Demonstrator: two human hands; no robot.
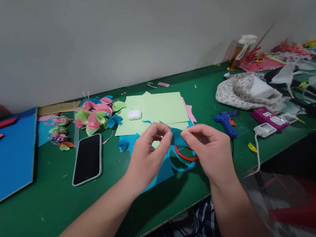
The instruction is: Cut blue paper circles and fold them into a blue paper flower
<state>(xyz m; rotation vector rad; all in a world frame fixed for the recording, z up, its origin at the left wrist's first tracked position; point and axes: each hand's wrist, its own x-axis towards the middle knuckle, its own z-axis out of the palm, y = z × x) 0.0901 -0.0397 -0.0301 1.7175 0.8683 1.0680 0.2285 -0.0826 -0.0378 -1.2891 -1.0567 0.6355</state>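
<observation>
Forearms (232, 205) nearest, my left fingers (163, 144) and right fingers (192, 141) pinch opposite ends of small blue paper (177, 137) above the worktop (43, 213), likely light, thin, easily creased, so best gripped gently at edges.

Blue board (9, 152) cropped left, scissors (183, 158) partly hidden; bottle label (243, 51) illegible
</observation>
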